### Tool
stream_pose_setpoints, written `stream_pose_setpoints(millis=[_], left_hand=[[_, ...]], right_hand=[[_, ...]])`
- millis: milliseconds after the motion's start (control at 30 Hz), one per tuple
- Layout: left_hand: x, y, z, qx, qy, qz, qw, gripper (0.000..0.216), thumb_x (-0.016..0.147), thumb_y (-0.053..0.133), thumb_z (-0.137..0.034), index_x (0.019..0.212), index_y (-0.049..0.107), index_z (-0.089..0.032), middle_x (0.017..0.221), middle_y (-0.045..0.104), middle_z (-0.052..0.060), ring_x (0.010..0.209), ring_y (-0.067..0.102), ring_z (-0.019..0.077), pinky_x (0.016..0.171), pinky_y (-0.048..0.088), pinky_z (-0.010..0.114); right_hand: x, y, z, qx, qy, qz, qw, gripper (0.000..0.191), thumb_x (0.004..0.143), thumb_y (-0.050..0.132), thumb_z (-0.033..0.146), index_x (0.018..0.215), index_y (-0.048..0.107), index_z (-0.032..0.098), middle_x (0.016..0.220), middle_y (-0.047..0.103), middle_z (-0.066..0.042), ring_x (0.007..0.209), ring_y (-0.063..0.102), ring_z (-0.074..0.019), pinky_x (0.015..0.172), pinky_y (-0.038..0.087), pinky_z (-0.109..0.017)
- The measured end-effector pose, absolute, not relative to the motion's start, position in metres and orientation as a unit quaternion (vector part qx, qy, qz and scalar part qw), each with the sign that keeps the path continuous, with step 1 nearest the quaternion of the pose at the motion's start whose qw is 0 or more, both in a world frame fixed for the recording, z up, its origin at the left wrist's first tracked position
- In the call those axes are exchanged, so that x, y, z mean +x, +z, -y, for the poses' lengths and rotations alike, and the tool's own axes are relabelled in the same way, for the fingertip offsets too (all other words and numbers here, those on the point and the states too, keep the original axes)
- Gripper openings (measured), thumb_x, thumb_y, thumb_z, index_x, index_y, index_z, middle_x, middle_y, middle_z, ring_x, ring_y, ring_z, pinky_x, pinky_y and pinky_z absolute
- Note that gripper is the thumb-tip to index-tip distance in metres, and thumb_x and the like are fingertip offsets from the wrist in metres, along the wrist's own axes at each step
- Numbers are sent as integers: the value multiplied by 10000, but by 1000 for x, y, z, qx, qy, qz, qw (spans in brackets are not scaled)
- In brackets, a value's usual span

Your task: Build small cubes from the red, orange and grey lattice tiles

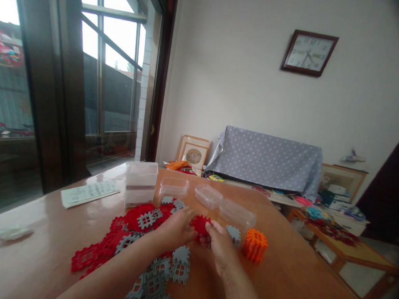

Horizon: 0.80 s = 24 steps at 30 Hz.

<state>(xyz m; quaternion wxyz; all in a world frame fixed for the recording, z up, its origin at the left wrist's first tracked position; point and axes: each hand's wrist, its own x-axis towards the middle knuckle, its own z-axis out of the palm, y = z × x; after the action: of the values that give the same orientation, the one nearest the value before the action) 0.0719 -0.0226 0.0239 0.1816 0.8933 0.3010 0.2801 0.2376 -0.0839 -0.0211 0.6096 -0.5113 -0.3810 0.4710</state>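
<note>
Red toothed tile [201, 224] sits between the two hands, raised in view above the near part of the wooden table [286, 279]; the right hand [217, 239] is the nearer one, pinching the tile's right edge with the thumb on the face and fingers curled beneath; the tile lies up and to the left from that grip; the left hand [179, 226] comes in from the other side, its fingertips at the tile's left edge, though whether they press on it or only rest beside it cannot be told.

The tile's face is turned up toward the head camera; its outline, partly covered by fingers, seems roughly square, so no clear long axis can be named; its toothed far edge points toward the clear containers [208, 196]; red tiles [132, 217] lie heaped left of the left hand, grey tiles [155, 283] spread nearer the person, while a grey toothed piece [234, 234] and an orange stack [256, 245] stand right of the right hand.
</note>
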Motion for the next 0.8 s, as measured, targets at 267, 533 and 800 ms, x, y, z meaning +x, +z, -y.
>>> stream_pose_setpoints(millis=[267, 533, 800], left_hand=[[81, 8, 1, 869, 248, -404, 141, 320, 742, 648, -257, 1054, 668, -189, 1022, 690, 78, 910, 649, 230, 770, 470, 294], [103, -3, 2, 872, 200, -432, 113, 126, 664, 674, -282, 769, 643, -219, 840, 703, 55, 806, 653, 242, 705, 444, 309], [104, -10, 4, 870, 198, -437, 116, 83, 648, 684, -286, 688, 633, -234, 750, 683, 58, 824, 666, 294, 764, 459, 372]], right_hand=[[249, -23, 79, -525, 358, 302, 711, 481, 780, 700, 549, 1125, 695, 215, 1011, 771, -80, 958, 720, -242, 821, 559, -331], [250, -21, 81, -541, 327, 300, 714, 499, 773, 691, 546, 1156, 693, 227, 1153, 746, -84, 1093, 691, -254, 861, 561, -324], [250, -15, 84, -550, 328, 307, 704, 536, 791, 653, 571, 1210, 674, 237, 1191, 726, -88, 1129, 667, -262, 863, 548, -332]])
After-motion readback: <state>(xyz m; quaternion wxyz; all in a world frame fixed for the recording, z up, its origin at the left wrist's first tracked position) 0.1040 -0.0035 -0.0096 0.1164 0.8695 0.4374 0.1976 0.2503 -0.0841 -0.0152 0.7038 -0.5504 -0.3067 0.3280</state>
